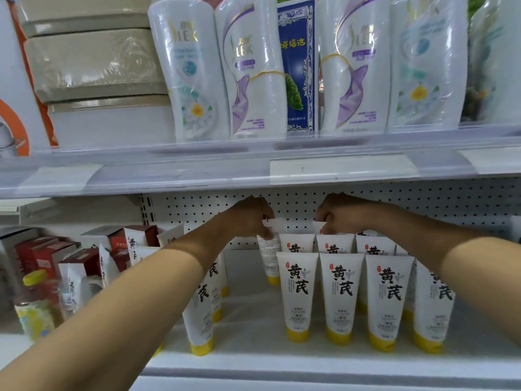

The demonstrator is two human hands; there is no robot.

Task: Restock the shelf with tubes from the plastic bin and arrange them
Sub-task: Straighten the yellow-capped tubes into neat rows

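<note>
Both hands reached deep into the lower shelf [253, 359], under the upper shelf's edge. The left hand [251, 217] was closed on the crimped top of a white tube [269, 253], yellow cap down, its back label facing out, at the left end of the back row. The right hand [337, 214] pinched the top of a back tube [320, 228], mostly hidden. Front tubes [341, 294] stood upright on their caps in rows.

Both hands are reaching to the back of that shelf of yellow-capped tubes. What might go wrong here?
The left forearm crosses right over the leaning tubes at the row's left end and could tip them. The tube pinched by the left hand faces backward, so it may get shelved label-in.
</note>
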